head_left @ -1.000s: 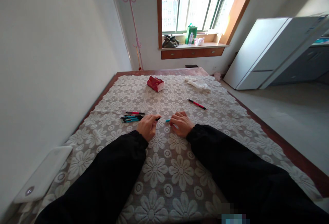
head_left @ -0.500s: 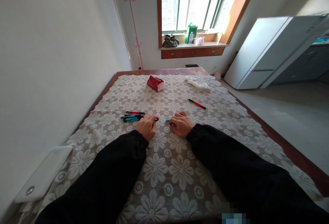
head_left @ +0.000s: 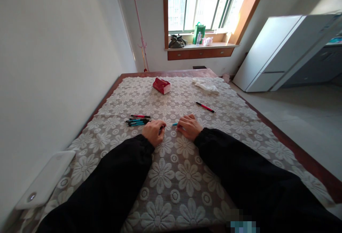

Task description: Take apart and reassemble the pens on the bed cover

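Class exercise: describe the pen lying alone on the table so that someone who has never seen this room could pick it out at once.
Start at the table with the white flowered lace cloth. Look past the right hand, toward the crumpled white cloth. The lone red pen lies there at a slant, apart from the bundle of pens by the left hand.

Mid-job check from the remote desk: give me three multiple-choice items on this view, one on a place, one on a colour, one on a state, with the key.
1. Where is the bundle of pens?
A. beside the left hand
B. on the windowsill
C. on the white tablet

2. What colour is the pen tip showing at the right hand?
A. yellow
B. blue
C. green

3. How does the lone red pen lie?
A. held in a hand
B. standing upright
C. flat on the lace tablecloth, untouched

Key: 1 A, the bundle sits just outward of the left hand's fingers. 2 B, a blue end pokes out of the right hand. 3 C, it lies beyond the right hand, clear of both hands.
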Available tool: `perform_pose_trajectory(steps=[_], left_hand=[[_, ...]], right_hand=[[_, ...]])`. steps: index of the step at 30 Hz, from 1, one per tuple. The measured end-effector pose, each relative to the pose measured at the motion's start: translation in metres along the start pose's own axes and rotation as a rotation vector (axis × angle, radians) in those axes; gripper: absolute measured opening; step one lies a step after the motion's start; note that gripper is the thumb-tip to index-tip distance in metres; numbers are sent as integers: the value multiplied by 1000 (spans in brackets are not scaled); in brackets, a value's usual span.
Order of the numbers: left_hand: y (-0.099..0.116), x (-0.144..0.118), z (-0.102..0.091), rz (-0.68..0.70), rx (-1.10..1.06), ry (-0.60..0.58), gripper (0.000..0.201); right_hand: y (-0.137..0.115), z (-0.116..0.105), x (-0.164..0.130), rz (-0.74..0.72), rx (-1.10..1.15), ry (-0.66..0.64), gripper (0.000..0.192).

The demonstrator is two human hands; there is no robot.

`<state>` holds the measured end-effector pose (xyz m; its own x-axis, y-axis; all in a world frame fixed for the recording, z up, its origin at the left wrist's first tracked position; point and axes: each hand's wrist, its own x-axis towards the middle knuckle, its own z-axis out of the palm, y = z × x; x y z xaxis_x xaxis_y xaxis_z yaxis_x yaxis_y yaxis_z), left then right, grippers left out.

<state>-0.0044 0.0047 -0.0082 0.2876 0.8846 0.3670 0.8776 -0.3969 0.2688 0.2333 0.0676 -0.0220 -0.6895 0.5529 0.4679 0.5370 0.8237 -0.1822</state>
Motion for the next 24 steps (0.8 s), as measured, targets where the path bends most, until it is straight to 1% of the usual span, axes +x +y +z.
perform_pose_trajectory(steps=[6,12,19,24], left_hand=[[0,0,0,34,-6,-17,14],[0,0,-1,63,-14,-23,15],[1,-1,-1,51,-17,-5,15],[1,-1,0,56,-12,-14,15]], right_hand=[[2,3,1,2,45,64,16],[1,3,1,-27,41,67,14],[1,1,1,9,31,53,11],[0,1,1,-9,12,29,11]])
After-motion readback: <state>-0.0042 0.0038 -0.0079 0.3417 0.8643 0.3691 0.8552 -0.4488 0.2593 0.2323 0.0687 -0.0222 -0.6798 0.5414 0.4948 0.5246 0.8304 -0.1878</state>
